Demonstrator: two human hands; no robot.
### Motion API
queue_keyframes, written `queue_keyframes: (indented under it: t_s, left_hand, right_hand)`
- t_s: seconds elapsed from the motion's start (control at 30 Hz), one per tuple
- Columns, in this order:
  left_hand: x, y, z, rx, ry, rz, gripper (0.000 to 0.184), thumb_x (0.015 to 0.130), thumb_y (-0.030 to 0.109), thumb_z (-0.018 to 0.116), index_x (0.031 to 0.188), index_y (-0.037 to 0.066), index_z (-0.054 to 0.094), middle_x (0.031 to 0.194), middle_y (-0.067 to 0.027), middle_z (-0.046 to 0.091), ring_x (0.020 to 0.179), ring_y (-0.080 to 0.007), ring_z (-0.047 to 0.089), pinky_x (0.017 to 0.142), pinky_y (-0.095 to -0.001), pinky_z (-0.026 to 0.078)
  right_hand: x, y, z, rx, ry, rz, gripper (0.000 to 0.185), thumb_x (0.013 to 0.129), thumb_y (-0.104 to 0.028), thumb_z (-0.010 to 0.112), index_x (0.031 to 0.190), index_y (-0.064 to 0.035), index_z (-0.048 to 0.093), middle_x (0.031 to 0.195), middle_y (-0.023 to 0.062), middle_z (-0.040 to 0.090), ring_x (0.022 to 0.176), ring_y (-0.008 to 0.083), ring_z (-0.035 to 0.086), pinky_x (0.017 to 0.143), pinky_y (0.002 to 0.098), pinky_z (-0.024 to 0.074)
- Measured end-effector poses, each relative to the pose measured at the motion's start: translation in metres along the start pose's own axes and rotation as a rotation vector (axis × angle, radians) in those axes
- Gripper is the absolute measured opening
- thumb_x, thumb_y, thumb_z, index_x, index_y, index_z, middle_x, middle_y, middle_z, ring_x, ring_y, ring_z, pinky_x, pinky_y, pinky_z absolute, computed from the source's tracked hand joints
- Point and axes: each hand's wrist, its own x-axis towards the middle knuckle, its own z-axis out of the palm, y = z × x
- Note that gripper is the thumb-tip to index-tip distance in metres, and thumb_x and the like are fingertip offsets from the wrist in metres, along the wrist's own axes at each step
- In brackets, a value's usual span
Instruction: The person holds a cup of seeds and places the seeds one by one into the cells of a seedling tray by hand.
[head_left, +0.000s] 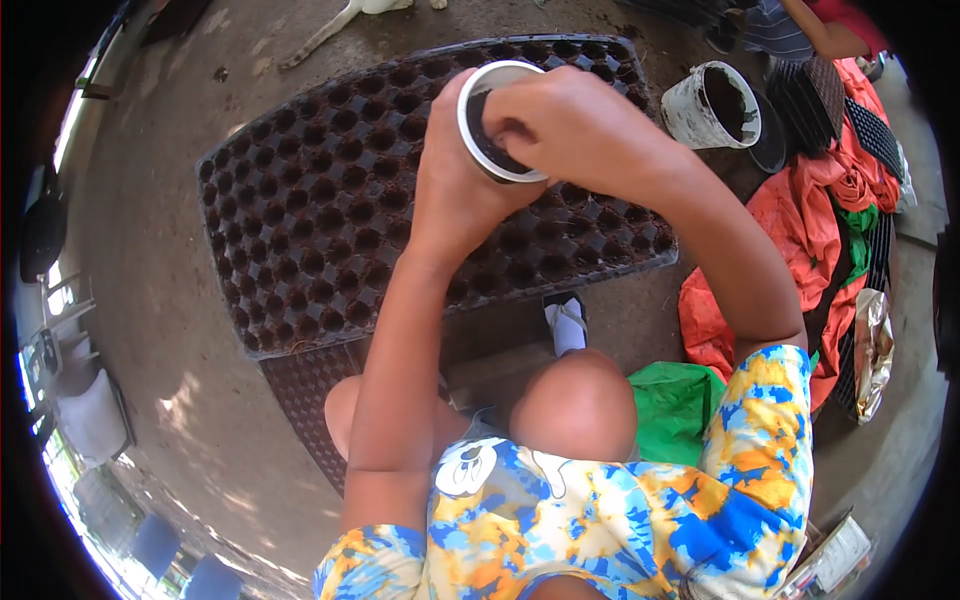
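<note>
Fingers of the right hand dip curled into the cup the left hand grips, upper centre; whether they pinch anything, I cannot tell.

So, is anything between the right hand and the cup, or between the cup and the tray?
Nothing visible blocks the right hand; its fingers are inside the cup. Toward the tray, the left hand wraps the cup; nothing else shows between.

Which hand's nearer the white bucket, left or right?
Right. The right hand has its fingers in the mouth of the cup, on the side toward the bucket. The left hand holds the cup, mostly on the side away from it.
</note>
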Motion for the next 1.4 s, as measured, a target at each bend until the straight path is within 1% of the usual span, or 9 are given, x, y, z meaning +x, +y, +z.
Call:
queue_keyframes:
  t_s: [0.17,0.27,0.43,0.63,0.73,0.87,1.0,1.2,1.4]
  left_hand:
    - [0.004,-0.007,-0.008,-0.12,0.019,-0.033,0.099,0.053,0.015,0.093,0.135,0.003,0.039,0.127,-0.0143,0.053,0.116,-0.0257,0.055,0.098,-0.0366,0.046]
    - [0.001,-0.004,-0.003,-0.092,-0.017,-0.005,0.099,0.054,0.016,0.093,0.135,0.003,0.039,0.128,-0.0145,0.052,0.117,-0.0263,0.055,0.099,-0.037,0.046]
    - [-0.002,0.004,0.004,0.042,-0.037,-0.016,0.101,0.055,0.019,0.093,0.138,0.003,0.037,0.128,-0.015,0.053,0.117,-0.0279,0.055,0.099,-0.0379,0.046]
    - [0.0,0.002,0.005,-0.085,-0.051,-0.053,0.1,0.056,0.009,0.092,0.137,0.002,0.035,0.127,-0.0117,0.054,0.117,-0.0207,0.054,0.101,-0.0345,0.044]
    - [0.003,-0.009,0.002,-0.081,-0.002,0.002,0.1,0.054,0.015,0.093,0.136,0.002,0.038,0.124,-0.013,0.056,0.113,-0.0244,0.057,0.098,-0.0352,0.046]
    - [0.006,-0.022,-0.009,-0.101,0.075,0.041,0.098,0.055,0.013,0.093,0.135,0.001,0.038,0.121,-0.0122,0.058,0.111,-0.022,0.058,0.097,-0.0341,0.047]
    - [0.006,-0.02,-0.012,-0.158,0.087,0.002,0.097,0.055,0.012,0.093,0.134,0.001,0.038,0.121,-0.0119,0.058,0.111,-0.0208,0.059,0.097,-0.0331,0.047]
    - [0.003,-0.011,0.0,-0.206,0.03,0.004,0.097,0.056,0.012,0.092,0.136,0.001,0.038,0.123,-0.0117,0.056,0.112,-0.0218,0.057,0.097,-0.0336,0.046]
    - [-0.006,0.004,0.018,0.05,-0.056,0.085,0.099,0.055,0.019,0.092,0.136,0.002,0.037,0.128,-0.0159,0.052,0.118,-0.032,0.053,0.1,-0.0393,0.044]
  right_hand:
    - [-0.012,0.009,-0.008,0.114,0.262,-0.043,0.009,0.078,-0.009,0.064,0.085,-0.0029,0.067,0.079,0.0171,0.066,0.076,0.0331,0.067,0.068,0.0392,0.0535]
    - [-0.01,0.017,0.001,-0.202,0.199,-0.207,0.023,0.078,-0.011,0.07,0.099,-0.0021,0.068,0.094,0.0144,0.068,0.077,0.0339,0.066,0.068,0.0397,0.0539]
    - [-0.005,0.004,0.004,-0.39,-0.095,-0.035,0.012,0.076,-0.009,0.067,0.084,-0.0011,0.064,0.093,0.0151,0.067,0.081,0.0352,0.066,0.071,0.0437,0.0539]
    - [-0.002,0.024,0.003,-0.069,0.168,-0.13,0.012,0.075,-0.002,0.066,0.088,-0.0018,0.065,0.085,0.0138,0.066,0.073,0.0297,0.066,0.066,0.0378,0.0529]
    - [-0.012,0.017,-0.01,0.199,0.22,-0.055,0.013,0.076,-0.004,0.064,0.087,-0.0031,0.069,0.078,0.0138,0.068,0.07,0.0285,0.067,0.064,0.0343,0.053]
    - [-0.049,0.008,0.006,0.549,0.092,0.119,0.011,0.077,-0.005,0.064,0.086,-0.0011,0.069,0.078,0.0141,0.068,0.07,0.0222,0.068,0.064,0.0319,0.0521]
    - [-0.074,0.021,0.058,0.38,-0.092,0.167,0.013,0.076,-0.004,0.064,0.088,-0.002,0.07,0.085,0.0168,0.069,0.082,0.032,0.068,0.074,0.0377,0.0537]
    - [-0.049,0.006,0.002,0.197,0.346,-0.01,0.01,0.078,-0.003,0.067,0.087,-0.0016,0.069,0.084,0.0148,0.067,0.077,0.0313,0.066,0.069,0.0379,0.053]
    - [-0.017,0.025,0.023,-0.194,0.129,-0.084,0.015,0.076,-0.006,0.069,0.09,-0.0002,0.067,0.087,0.015,0.066,0.074,0.0351,0.064,0.069,0.0386,0.0529]
